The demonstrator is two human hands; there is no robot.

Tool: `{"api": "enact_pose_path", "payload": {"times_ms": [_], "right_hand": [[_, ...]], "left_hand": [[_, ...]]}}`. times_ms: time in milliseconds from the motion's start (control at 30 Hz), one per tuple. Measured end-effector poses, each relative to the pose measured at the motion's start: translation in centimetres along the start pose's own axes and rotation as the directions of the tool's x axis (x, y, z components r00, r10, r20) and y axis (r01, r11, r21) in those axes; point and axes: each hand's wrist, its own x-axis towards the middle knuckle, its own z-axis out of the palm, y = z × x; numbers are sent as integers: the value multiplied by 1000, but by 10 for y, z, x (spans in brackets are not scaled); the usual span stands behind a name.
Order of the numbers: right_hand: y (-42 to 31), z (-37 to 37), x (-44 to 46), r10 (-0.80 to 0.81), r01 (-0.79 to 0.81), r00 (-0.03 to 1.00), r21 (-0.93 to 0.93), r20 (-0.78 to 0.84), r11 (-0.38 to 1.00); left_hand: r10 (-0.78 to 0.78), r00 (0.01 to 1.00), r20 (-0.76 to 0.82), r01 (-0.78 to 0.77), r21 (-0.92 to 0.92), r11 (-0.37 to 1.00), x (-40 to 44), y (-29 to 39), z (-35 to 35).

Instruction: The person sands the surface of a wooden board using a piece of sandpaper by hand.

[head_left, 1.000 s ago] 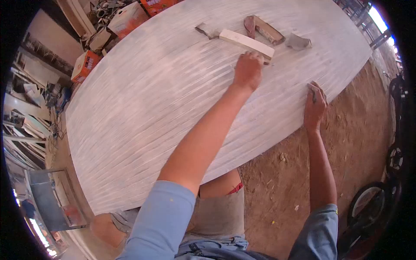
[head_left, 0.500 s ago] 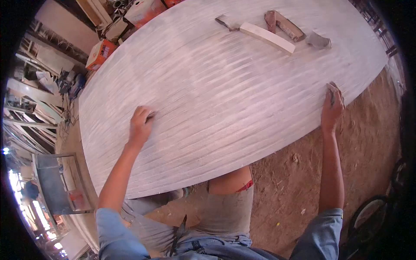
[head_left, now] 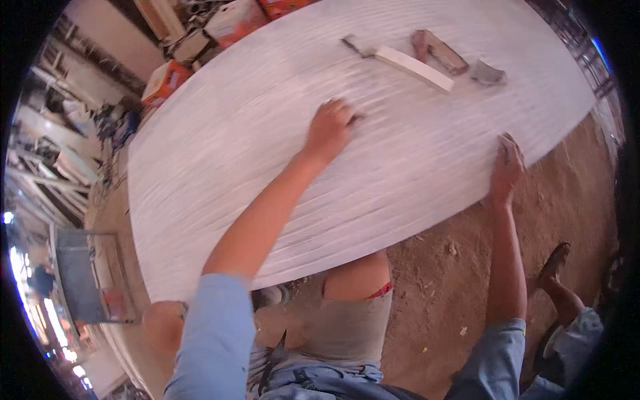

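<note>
A large white panel (head_left: 220, 173) with fine ribs running along it spreads out before me. My left hand (head_left: 331, 130) is over its middle, fingers closed round a small dark piece of sandpaper (head_left: 357, 119), which is partly hidden and blurred. At the panel's near right edge, my right hand (head_left: 508, 170) has its fingers bent together. Something greyish may be between them, but I cannot make it out. Beyond my hands lie a pale wooden strip (head_left: 415, 69), a brown-edged block (head_left: 445, 53) and a curled grey sheet (head_left: 489, 73).
Another dark curled scrap (head_left: 353, 45) lies by the strip's left end. Orange-and-white boxes (head_left: 165, 81) and clutter stand past the far left edge. A framed mesh panel (head_left: 85, 275) is at lower left. Another person's leg and foot (head_left: 559, 283) show on the dirt floor at right.
My left hand has swept across the panel, away from me and to the right, with the sandpaper. My right hand stays at the edge. Another person's leg has come into view at right.
</note>
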Motion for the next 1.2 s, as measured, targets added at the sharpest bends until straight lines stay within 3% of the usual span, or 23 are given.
{"api": "enact_pose_path", "payload": {"times_ms": [33, 67, 167, 200, 233, 267, 300, 367, 400, 433, 467, 500, 533, 600, 667, 733, 800, 833, 967, 1000, 1067, 1200], "right_hand": [[-2, 1, -1, -9, 9, 1000, 29, 10, 1000], [-5, -1, -1, -7, 7, 1000, 54, 0, 998], [1, 3, -1, -2, 3, 1000, 67, -12, 998], [1, 5, 0, 4, -4, 1000, 45, -18, 999], [0, 5, 0, 0, 1, 1000, 53, -17, 999], [-2, 5, 0, 4, -3, 1000, 45, -18, 999], [-2, 4, -1, 7, -7, 1000, 37, -19, 999], [7, 9, 0, -9, 10, 1000, 26, -20, 1000], [11, 11, 0, -21, 21, 1000, 11, -21, 1000], [10, 10, -1, -26, 26, 999, 19, -19, 999], [7, 7, -2, -6, 7, 1000, 30, -14, 1000], [3, 5, -2, 9, -9, 1000, 45, -9, 999], [2, 4, -1, -6, 6, 1000, 62, -9, 998], [6, 2, -2, -62, 62, 998, 32, 18, 998], [16, 10, -1, -67, 67, 998, 40, 12, 997], [21, 11, 0, -98, 98, 995, -9, 20, 995], [17, 7, -1, -90, 89, 996, 16, 26, 996], [13, 6, -1, -79, 77, 996, 36, 33, 996], [18, 7, -2, -101, 100, 994, 25, 46, 995], [23, 8, -2, -69, 68, 996, 17, 53, 998], [26, 13, 4, -49, 48, 998, 13, 43, 999], [47, 19, 6, -39, 38, 997, 11, 68, 999]], "left_hand": [[-20, 998, 53, 19, 22, 1000, -36, -17, -34], [5, 999, -32, -2, 75, 997, -73, -34, -67], [-126, 992, -21, 126, 285, 950, -210, -109, -170], [-274, 961, 28, 245, 361, 900, -250, -131, -206], [-532, 846, 33, 491, 342, 801, -276, -134, -236], [-595, 803, 5, 550, 376, 745, -290, -133, -254], [-598, 801, -1, 554, 379, 741, -293, -135, -249], [-527, 842, -112, 539, 167, 826, -287, -138, -220], [-529, 836, -145, 548, 165, 820, -261, -120, -193], [-420, 889, -183, 456, 251, 854, -239, -112, -163], [-425, 894, -142, 444, 156, 882, -204, -90, -138], [-204, 937, -284, 273, 231, 934, -178, -77, -100], [-203, 936, -286, 253, 152, 955, -144, -50, -82], [-306, 942, -137, 325, 146, 934, -96, -18, -66], [-377, 921, -99, 388, 167, 906, -93, -21, -72], [-208, 978, -17, 207, 210, 956, -108, -38, -87], [-267, 962, 51, 252, 201, 947, -154, -69, -135], [-334, 935, 119, 286, 302, 909, -182, -90, -162], [-421, 905, 56, 383, 320, 866, -300, -145, -261], [-430, 901, 66, 392, 303, 869, -307, -142, -255], [-488, 871, -58, 490, 180, 853, -310, -143, -251], [-198, 972, -126, 211, 99, 972, -216, -92, -166]]}}
